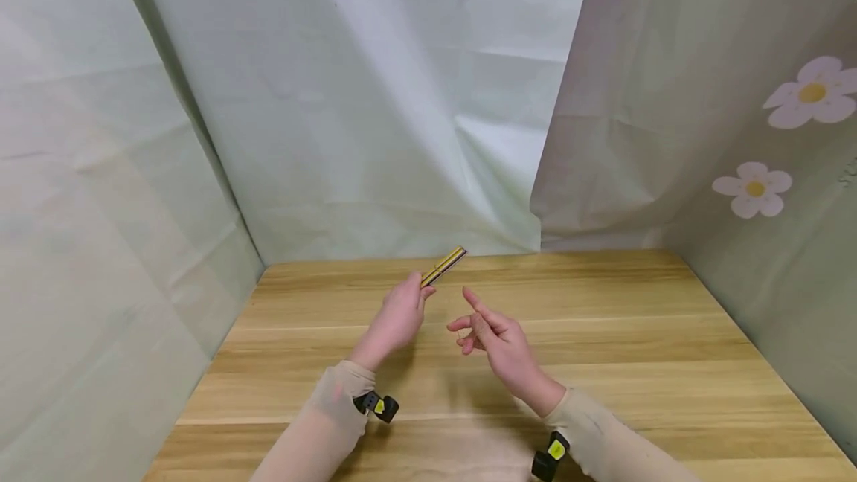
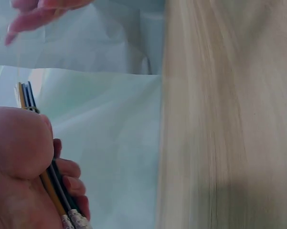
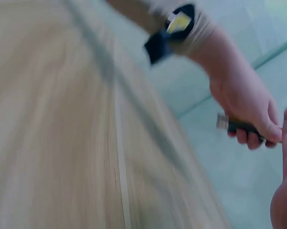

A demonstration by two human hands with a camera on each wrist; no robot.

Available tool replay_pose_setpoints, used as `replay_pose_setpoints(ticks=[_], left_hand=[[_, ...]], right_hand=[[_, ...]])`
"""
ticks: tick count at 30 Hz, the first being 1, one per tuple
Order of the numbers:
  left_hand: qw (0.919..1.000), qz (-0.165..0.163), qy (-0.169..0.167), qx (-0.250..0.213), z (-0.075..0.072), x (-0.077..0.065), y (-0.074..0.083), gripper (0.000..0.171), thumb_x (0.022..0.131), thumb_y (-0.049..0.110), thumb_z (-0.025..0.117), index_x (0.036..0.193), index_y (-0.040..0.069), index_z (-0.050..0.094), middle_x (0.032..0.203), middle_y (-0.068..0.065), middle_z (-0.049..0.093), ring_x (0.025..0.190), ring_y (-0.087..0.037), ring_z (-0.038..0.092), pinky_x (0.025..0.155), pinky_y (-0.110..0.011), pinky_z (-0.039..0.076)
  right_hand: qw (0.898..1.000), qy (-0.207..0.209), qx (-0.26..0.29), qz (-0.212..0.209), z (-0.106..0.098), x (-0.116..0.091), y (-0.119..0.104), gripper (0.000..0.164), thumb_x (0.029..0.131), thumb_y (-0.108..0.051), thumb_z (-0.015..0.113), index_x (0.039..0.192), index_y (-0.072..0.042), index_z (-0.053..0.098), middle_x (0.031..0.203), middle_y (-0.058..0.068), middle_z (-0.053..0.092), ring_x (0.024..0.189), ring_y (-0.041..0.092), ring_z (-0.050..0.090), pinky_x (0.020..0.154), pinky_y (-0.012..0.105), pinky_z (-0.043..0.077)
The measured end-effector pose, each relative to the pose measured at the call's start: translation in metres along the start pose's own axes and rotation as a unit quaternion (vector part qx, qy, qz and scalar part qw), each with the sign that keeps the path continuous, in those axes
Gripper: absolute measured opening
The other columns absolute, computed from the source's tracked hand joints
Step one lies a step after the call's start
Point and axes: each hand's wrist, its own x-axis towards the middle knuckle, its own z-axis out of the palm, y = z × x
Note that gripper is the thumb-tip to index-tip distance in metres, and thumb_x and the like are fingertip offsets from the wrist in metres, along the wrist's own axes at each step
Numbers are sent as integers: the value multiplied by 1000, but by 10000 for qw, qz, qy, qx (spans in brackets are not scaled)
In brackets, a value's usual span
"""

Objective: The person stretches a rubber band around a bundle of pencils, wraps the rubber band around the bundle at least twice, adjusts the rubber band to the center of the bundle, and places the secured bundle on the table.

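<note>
My left hand (image 1: 400, 311) grips a slim bundle of pencils (image 1: 445, 266) above the table, tilted up to the right. In the left wrist view, silver ferrules of the pencils (image 2: 69, 220) show at the palm end, and a thin band (image 2: 31, 109) circles them just past the thumb. My right hand (image 1: 498, 344) hovers to the right of the bundle, apart from it, with the index finger extended and the other fingers loosely bent. A faint thin strand shows by its fingertips; whether it is held there is too fine to tell.
A wooden table (image 1: 623, 363) lies under both hands. Pale cloth (image 1: 375, 132) hangs behind it and at both sides, with white flowers (image 1: 755, 189) printed on the right. Each wrist wears a black strap with a small camera (image 1: 379, 405).
</note>
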Motion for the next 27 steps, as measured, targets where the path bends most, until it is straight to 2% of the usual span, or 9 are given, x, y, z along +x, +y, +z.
replay_pose_setpoints(ticks=[3, 4, 7, 11, 13, 16, 18, 21, 27], left_hand=[[9993, 106, 312, 167, 3, -1, 0, 19, 110, 22, 60, 99, 8, 54, 77, -2, 54, 70, -24, 58, 68, -49, 50], [9988, 170, 390, 238, 4, -1, 0, 20, 109, 23, 62, 98, 8, 55, 77, -2, 55, 71, -25, 59, 68, -50, 50], [9972, 349, 516, 419, 7, -2, 0, 22, 107, 24, 64, 96, 9, 54, 78, -2, 55, 75, -28, 62, 69, -50, 48], [9951, 563, 517, 635, 10, -5, -2, 22, 105, 25, 67, 98, 9, 53, 85, -4, 59, 83, -30, 63, 71, -48, 45], [9932, 707, 475, 797, 11, -6, -2, 21, 104, 26, 67, 102, 9, 55, 90, -6, 63, 86, -31, 64, 72, -47, 45], [9897, 934, 365, 1020, 12, -8, -2, 21, 104, 27, 68, 106, 9, 56, 94, -8, 64, 89, -31, 63, 74, -46, 45], [9878, 1076, 330, 1074, 11, -8, -1, 22, 104, 27, 68, 107, 10, 56, 94, -7, 64, 90, -31, 63, 75, -46, 45], [9845, 1298, 344, 1127, 10, -9, -1, 22, 102, 27, 69, 104, 10, 55, 92, -5, 62, 90, -31, 62, 76, -46, 45], [9776, 1648, 325, 1266, 9, -13, -5, 25, 100, 26, 72, 101, 11, 52, 94, -4, 61, 92, -29, 60, 75, -42, 41]], right_hand=[[9893, 503, 974, 965, 7, 3, -3, 48, 118, -25, 44, 162, -4, 44, 113, 4, 77, 75, 9, 68, 88, 30, 60], [9819, 647, 1290, 1227, 9, 4, -5, 52, 118, -27, 43, 166, -10, 36, 112, 2, 76, 76, 7, 67, 88, 28, 59], [9583, 953, 2058, 1738, 11, 10, -8, 53, 118, -29, 41, 168, -12, 33, 109, -3, 73, 78, 1, 67, 87, 21, 57], [9307, 1245, 2731, 2088, 9, 19, -12, 48, 118, -22, 42, 162, -3, 41, 101, -4, 67, 79, -1, 68, 87, 18, 56], [9173, 1437, 2975, 2224, 7, 22, -13, 39, 117, -18, 45, 152, -1, 52, 95, -4, 68, 78, 0, 69, 89, 20, 56], [9052, 1689, 3128, 2328, 2, 24, -15, 27, 116, -15, 48, 131, -3, 67, 90, -3, 72, 78, 2, 71, 91, 22, 57], [9039, 1797, 3101, 2336, -1, 25, -16, 23, 116, -16, 50, 116, -7, 71, 90, -2, 74, 77, 2, 72, 91, 24, 57], [9058, 1800, 3033, 2347, -6, 26, -17, 22, 116, -19, 51, 104, -12, 69, 90, -2, 76, 77, 3, 73, 92, 25, 57], [9188, 1494, 2813, 2332, -17, 26, -18, 26, 115, -27, 52, 104, -14, 72, 85, -3, 75, 77, 4, 74, 88, 24, 58]])
